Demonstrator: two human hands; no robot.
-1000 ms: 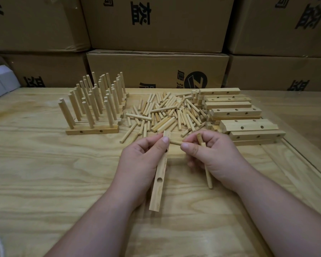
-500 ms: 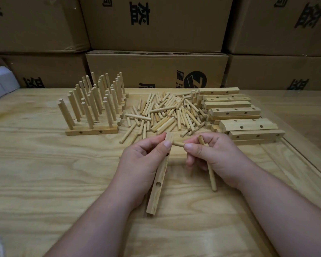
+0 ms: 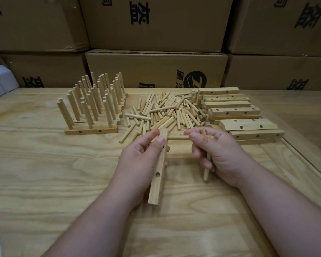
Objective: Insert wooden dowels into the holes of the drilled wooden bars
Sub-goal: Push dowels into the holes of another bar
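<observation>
A drilled wooden bar [image 3: 158,164] is gripped lengthwise in the left hand [image 3: 143,160], one open hole visible on its upper face, while one dowel [image 3: 178,138] is pinched at the fingertips of the right hand [image 3: 217,153] just beside the bar's far end and a second dowel [image 3: 206,171] is curled under the same fingers. Loose dowels [image 3: 161,112], undrilled-looking stacked bars [image 3: 235,112] and finished bars with upright dowels [image 3: 95,106] are spread across the wooden table [image 3: 44,173]. Black printed characters, cut off and not legible, and a round logo [image 3: 195,80] are carried by the cardboard boxes [image 3: 156,23] behind.
</observation>
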